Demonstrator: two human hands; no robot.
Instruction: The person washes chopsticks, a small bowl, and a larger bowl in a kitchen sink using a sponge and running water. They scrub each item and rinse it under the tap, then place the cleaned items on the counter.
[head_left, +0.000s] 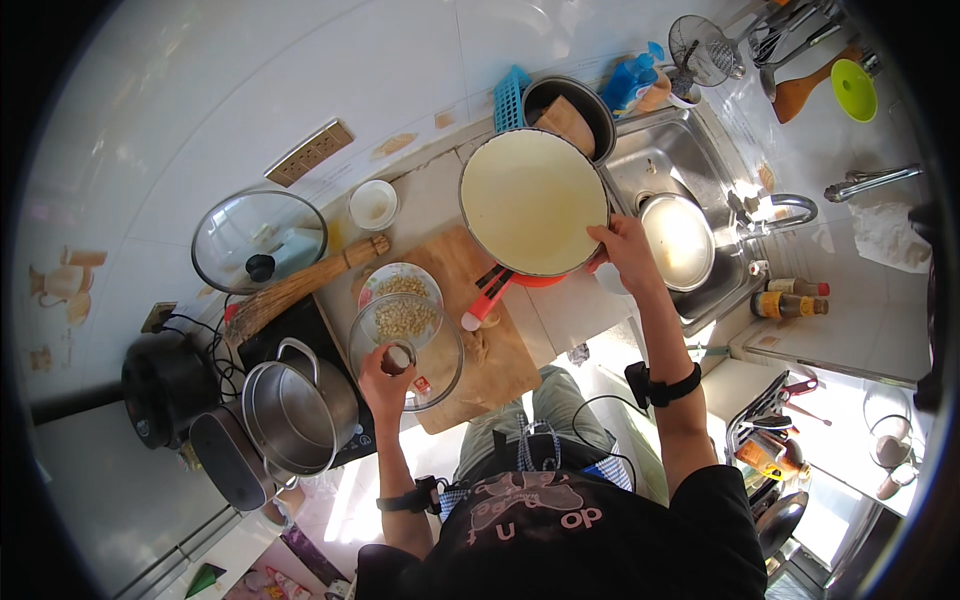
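My right hand (626, 251) grips the rim of a large cream-coloured basin (532, 199), held tilted over the counter near the sink. With my left hand (386, 379) I hold the knob of a clear glass lid (442, 360). The lid overlaps a flowered plate (365, 289) bearing pale beans or nuts in two heaps. Below the plate lies a wooden cutting board (450, 397), with a red-handled tool (484, 306) and brown scraps near its right side. Part of a red object shows beneath the basin.
A steel pot (289, 420) stands on the black cooktop at left, beside a wooden bundle (300, 285) and another glass lid (259, 217). The steel sink (667, 142) at right holds a metal basin (679, 244). A dark pot (604, 124) and blue basket (510, 101) stand behind.
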